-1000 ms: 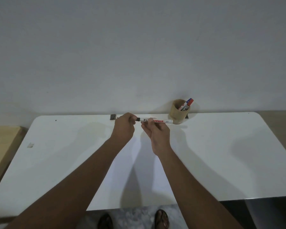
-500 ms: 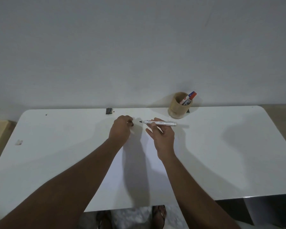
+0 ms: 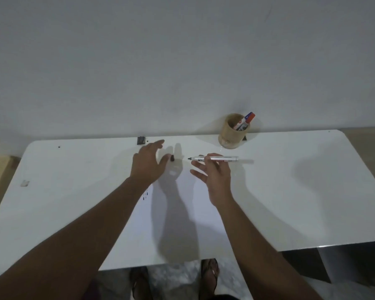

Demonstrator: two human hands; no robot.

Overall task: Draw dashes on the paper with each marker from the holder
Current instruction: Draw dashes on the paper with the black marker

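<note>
My right hand holds an uncapped white marker level above the table, its black tip pointing left. My left hand hovers with fingers spread, just left of the marker's black cap, which lies on the table beside the fingertips. A white sheet of paper lies under both forearms, with a few short dark dashes near its left edge. The wooden holder stands at the back, with a red-capped marker leaning in it.
The white table stands against a plain wall. A small black object sits at the back edge left of the holder. A scrap of tape lies far left. My sandalled feet show below the front edge.
My left hand pulled the black cap off the marker, set it on the table and opened its fingers. The right hand kept the marker, now uncapped.
</note>
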